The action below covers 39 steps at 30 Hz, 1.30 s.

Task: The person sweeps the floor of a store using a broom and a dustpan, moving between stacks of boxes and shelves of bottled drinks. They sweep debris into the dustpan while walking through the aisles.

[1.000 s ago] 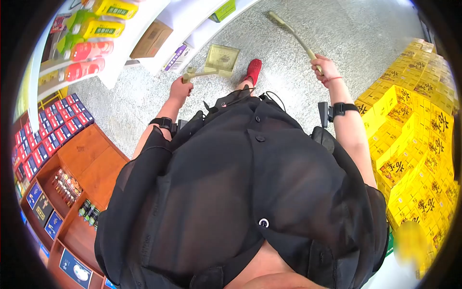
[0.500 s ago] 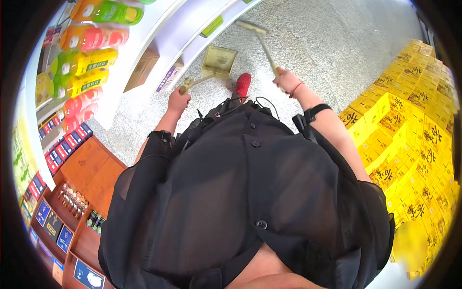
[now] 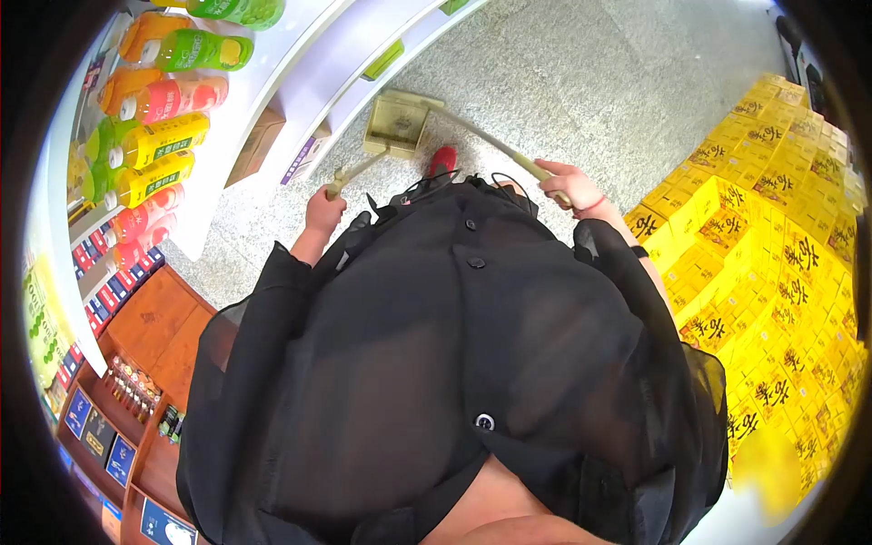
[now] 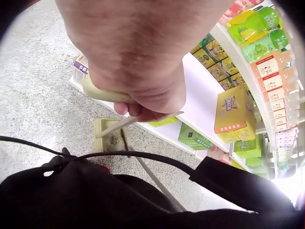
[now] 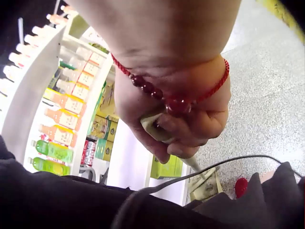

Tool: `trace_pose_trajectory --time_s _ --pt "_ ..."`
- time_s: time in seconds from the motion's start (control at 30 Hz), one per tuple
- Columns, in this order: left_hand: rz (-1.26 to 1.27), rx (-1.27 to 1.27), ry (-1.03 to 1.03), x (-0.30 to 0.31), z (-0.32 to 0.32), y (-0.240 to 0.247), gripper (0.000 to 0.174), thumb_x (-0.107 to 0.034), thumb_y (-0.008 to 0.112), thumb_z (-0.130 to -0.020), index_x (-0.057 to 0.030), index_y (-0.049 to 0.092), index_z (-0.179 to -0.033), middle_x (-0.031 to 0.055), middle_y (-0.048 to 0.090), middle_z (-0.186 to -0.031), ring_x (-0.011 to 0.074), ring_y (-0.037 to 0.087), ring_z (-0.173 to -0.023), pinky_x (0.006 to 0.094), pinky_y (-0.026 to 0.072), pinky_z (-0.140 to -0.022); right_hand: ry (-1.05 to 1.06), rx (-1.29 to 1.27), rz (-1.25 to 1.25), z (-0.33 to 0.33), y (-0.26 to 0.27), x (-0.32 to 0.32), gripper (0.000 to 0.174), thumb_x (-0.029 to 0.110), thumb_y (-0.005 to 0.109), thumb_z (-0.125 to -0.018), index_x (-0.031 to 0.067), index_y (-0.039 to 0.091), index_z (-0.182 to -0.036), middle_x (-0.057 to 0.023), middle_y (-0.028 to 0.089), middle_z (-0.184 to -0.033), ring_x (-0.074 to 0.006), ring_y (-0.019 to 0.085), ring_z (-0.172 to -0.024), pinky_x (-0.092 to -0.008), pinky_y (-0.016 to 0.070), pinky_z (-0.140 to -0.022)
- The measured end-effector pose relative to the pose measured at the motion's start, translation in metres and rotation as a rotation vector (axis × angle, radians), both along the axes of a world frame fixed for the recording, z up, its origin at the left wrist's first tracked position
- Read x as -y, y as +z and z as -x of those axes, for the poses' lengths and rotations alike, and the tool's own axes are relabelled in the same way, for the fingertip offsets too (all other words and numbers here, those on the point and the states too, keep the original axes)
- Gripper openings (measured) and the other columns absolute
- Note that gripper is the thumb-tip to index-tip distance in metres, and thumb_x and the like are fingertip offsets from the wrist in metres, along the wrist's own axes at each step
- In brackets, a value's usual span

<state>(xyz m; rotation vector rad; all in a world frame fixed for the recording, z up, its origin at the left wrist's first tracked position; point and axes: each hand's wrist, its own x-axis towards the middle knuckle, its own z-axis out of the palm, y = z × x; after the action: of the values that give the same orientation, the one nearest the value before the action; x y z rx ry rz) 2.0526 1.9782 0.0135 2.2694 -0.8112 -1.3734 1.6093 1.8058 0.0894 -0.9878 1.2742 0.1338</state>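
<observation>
The dustpan is looking like hard, pale plastic, and its inside is showing a dull, dirty face. The broom handle is looking smooth, like plastic too, and not very shiny.

The black shirt is showing as thin, see-through cloth with smooth, shiny buttons. The red bracelet is looking like bumpy, twisted string, and its round beads are gleaming like glass.

The floor is looking speckly and a bit rough. The white shelf is looking flat and smooth. Drink bottles are shining like clear plastic. Yellow boxes are looking like glossy printed card, and the brown cabinet is looking like smooth wood.
</observation>
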Motion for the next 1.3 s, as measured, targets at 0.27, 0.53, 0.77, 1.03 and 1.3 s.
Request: trace_pose_trajectory --time_s 0.27,0.53,0.77,1.03,1.3 --pt "-0.019 0.093 -0.123 0.015 0.020 0.001 0.030 -0.014 0.057 -0.064 -0.0029 0.059 -0.091 0.0105 0.060 -0.066 0.0195 0.058 -0.055 0.0310 0.0454 -0.053 -0.334 0.043 0.110 0.048 0.002 0.090 0.061 0.009 0.057 -0.072 -0.0005 0.040 -0.130 0.0008 0.050 -0.062 -0.0059 0.039 -0.043 -0.0198 0.0258 -0.035" --pt "-0.014 0.193 -0.116 0.069 0.081 0.008 0.037 -0.017 0.058 -0.064 -0.0032 0.060 -0.099 0.0140 0.062 -0.073 0.0239 0.060 -0.063 0.0336 0.0470 -0.060 -0.352 -0.045 0.121 0.040 -0.056 0.171 0.020 0.011 0.060 -0.074 0.0044 0.055 -0.092 -0.0005 0.046 -0.058 -0.0098 0.040 -0.042 -0.0239 0.0263 -0.032" --pt "0.006 -0.018 0.150 0.137 0.159 0.017 0.033 -0.009 0.057 -0.064 0.0016 0.058 -0.095 0.0066 0.056 -0.065 0.0135 0.052 -0.051 0.0269 0.0425 -0.047 0.253 -0.115 0.369 0.083 -0.067 0.167 0.039 0.020 0.061 -0.072 0.0082 0.056 -0.109 -0.0033 0.053 -0.066 -0.0129 0.049 -0.050 -0.0289 0.0381 -0.043" --pt "0.018 -0.053 0.109 0.214 0.222 0.016 0.029 -0.007 0.057 -0.064 0.0020 0.057 -0.091 0.0071 0.055 -0.066 0.0129 0.051 -0.052 0.0260 0.0421 -0.047 0.098 0.002 -0.011 0.172 -0.020 0.212 0.060 0.012 0.060 -0.070 0.0060 0.046 -0.128 -0.0002 0.052 -0.066 -0.0066 0.043 -0.049 -0.0222 0.0296 -0.040" --pt "0.034 -0.026 0.063 0.271 0.260 0.018 0.027 -0.007 0.057 -0.065 0.0039 0.057 -0.090 0.0075 0.056 -0.065 0.0127 0.051 -0.051 0.0258 0.0428 -0.046 -0.240 0.178 -0.073 0.264 0.014 0.227 0.056 0.011 0.060 -0.070 0.0008 0.048 -0.124 0.0004 0.051 -0.064 -0.0028 0.036 -0.043 -0.0183 0.0236 -0.036"
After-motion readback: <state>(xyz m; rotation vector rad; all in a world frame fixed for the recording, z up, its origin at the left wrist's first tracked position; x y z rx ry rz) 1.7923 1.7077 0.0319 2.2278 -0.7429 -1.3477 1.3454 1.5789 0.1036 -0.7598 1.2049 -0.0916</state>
